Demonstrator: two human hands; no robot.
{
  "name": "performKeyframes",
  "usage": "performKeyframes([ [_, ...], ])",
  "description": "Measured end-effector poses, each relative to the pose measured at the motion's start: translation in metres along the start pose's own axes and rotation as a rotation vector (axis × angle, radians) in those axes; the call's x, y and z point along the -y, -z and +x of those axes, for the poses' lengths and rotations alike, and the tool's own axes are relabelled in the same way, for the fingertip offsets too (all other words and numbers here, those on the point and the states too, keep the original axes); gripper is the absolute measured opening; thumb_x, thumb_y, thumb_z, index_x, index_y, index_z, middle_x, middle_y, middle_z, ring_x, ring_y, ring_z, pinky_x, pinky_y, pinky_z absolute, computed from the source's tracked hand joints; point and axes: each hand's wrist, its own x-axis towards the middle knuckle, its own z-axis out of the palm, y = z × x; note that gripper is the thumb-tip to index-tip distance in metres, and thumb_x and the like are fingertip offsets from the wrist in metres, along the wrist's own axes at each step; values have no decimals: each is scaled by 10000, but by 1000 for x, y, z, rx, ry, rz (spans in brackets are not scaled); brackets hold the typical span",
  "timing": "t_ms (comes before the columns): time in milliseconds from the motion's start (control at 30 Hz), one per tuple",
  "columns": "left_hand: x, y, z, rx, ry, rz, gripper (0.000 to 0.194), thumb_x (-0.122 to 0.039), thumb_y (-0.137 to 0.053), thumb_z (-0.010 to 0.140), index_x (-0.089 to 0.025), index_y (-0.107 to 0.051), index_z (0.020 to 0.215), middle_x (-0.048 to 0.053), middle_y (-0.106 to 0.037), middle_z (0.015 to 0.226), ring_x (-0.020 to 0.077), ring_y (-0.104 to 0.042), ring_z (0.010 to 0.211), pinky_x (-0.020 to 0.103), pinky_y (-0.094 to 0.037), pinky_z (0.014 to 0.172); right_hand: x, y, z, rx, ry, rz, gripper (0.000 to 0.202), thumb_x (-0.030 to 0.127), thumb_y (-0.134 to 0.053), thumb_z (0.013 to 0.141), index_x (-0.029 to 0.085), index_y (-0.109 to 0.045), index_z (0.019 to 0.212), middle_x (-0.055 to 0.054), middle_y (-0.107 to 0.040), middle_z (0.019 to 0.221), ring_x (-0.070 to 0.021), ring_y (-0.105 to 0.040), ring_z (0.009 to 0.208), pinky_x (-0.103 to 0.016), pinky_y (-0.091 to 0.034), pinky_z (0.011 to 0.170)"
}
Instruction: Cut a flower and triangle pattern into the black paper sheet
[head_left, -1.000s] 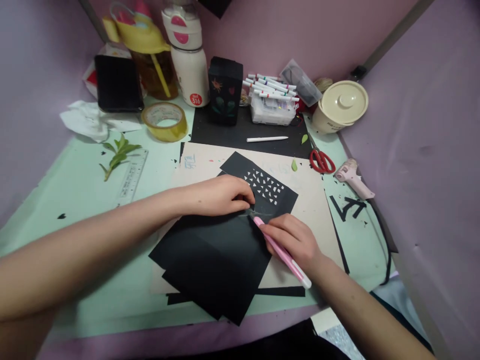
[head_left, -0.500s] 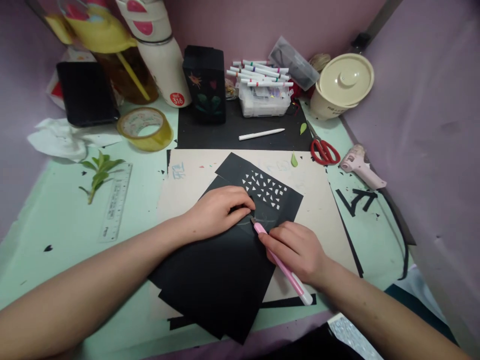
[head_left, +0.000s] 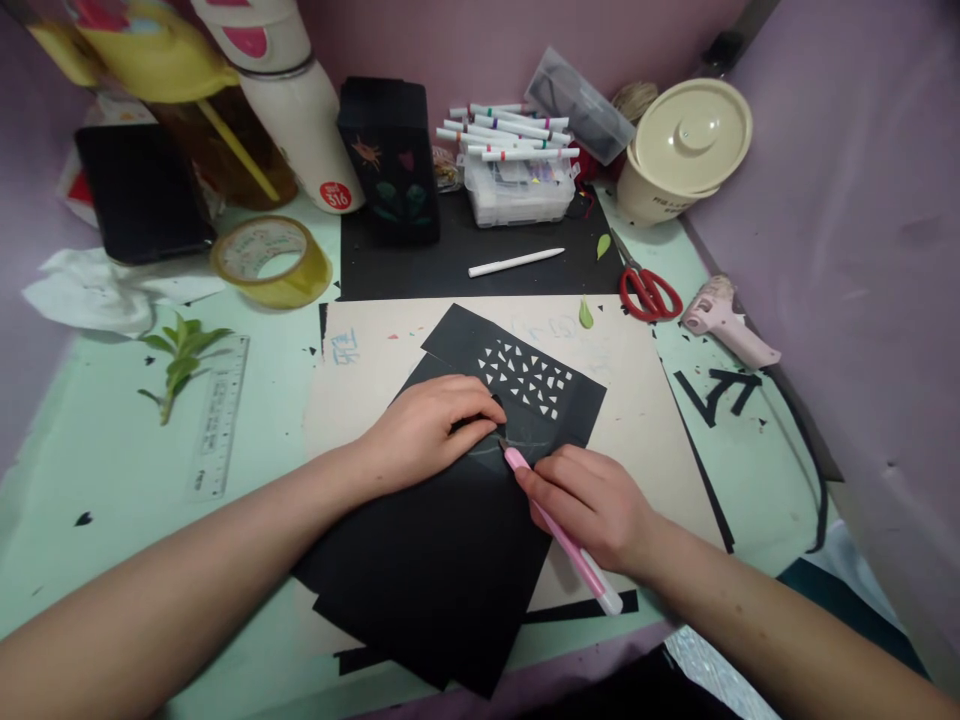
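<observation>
R hand grips pink cutter, blade tip at blk paper just beside L thumb, much as 0.5 s ago. L hand rests on paper, fingers bent; can't tell if pinching. Beyond L forearm, ruler near end, hidden 1 s ago, now shows.

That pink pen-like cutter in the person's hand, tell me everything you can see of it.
The cutter is slim, with a pink, plastic-looking barrel, a rounded whitish end and a small dark tip resembling a blade. The right hand grips it near the front. It lies slanted, rear end towards the person, tip pointing away and leftwards over the black paper, close to the left hand. Whether the tip touches the paper is unclear.
</observation>
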Motion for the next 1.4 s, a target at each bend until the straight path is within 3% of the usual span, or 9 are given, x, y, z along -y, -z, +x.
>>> performKeyframes([
  [633, 2, 0, 1, -13, -4, 20, 158, -207, -560, 961, -190, -717, 956, 29, -724, 958, 160, -667, 914, 267, -526, 824, 2, 8, 5, 3, 14, 36, 145, 43, -505, 945, 73, -646, 961, -82, -634, 711, -174, -533, 658, -285, -456, 534],
  [867, 2, 1, 0, -7, 0, 0, 156, -208, -560, 960, -197, -715, 955, 26, -723, 958, 162, -667, 930, 277, -529, 841, 1, 8, 0, -5, 3, 90, 204, 70, -516, 938, 86, -614, 1116, -84, -664, 746, -186, -575, 647, -306, -478, 528],
  [933, 1, 1, 0, -6, -2, -6, 154, -198, -559, 957, -197, -713, 955, 24, -721, 952, 159, -665, 929, 276, -528, 836, 1, 9, -2, -71, -74, 183, 242, 72, -506, 939, 127, -609, 1151, -63, -674, 761, -173, -608, 662, -296, -506, 554],
  [1067, -1, 4, 1, 6, -22, -29, 150, -174, -558, 950, -190, -707, 957, 26, -715, 940, 153, -654, 912, 273, -519, 821, 0, 12, 0, -217, -469, 363, 219, 83, -572, 885, 202, -652, 1050, -28, -695, 805, -136, -645, 668, -257, -536, 590],
  [1133, -1, 5, 1, 10, -35, -57, 147, -164, -561, 944, -186, -706, 950, 27, -712, 929, 150, -650, 902, 269, -515, 814, 0, 13, 3, -218, -608, 428, 183, 111, -615, 860, 209, -672, 1004, -19, -712, 826, -130, -665, 679, -242, -541, 599],
  [1400, -1, 4, 1, -11, -46, -92, 141, -131, -578, 903, -185, -707, 914, 22, -709, 901, 144, -654, 872, 258, -514, 787, -2, 12, 7, -170, -679, 482, 121, 147, -638, 850, 193, -720, 927, -12, -741, 796, -130, -681, 649, -230, -519, 563],
])
